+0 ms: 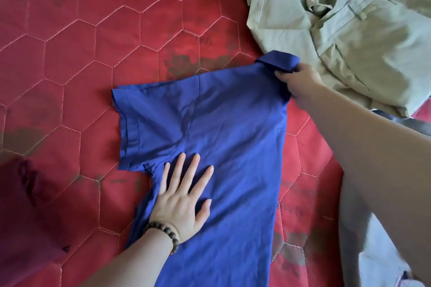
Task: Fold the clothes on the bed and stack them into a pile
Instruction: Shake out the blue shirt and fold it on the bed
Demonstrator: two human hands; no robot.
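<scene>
A blue short-sleeved polo shirt [224, 128] lies on the red bed, folded lengthwise, with its sleeve spread out to the left. My left hand [184, 202] presses flat on the shirt just below the sleeve, fingers straight and spread. A bead bracelet circles that wrist. My right hand [300, 84] grips the shirt at its collar, at the upper right end. A crumpled khaki-green garment [345, 30] with pockets lies at the far right, apart from the blue shirt.
The red quilted mattress cover [77, 58] with a hexagon stitch pattern and dark worn stains fills the view. A light blue-grey cloth [380, 261] shows at the lower right, partly behind my right arm.
</scene>
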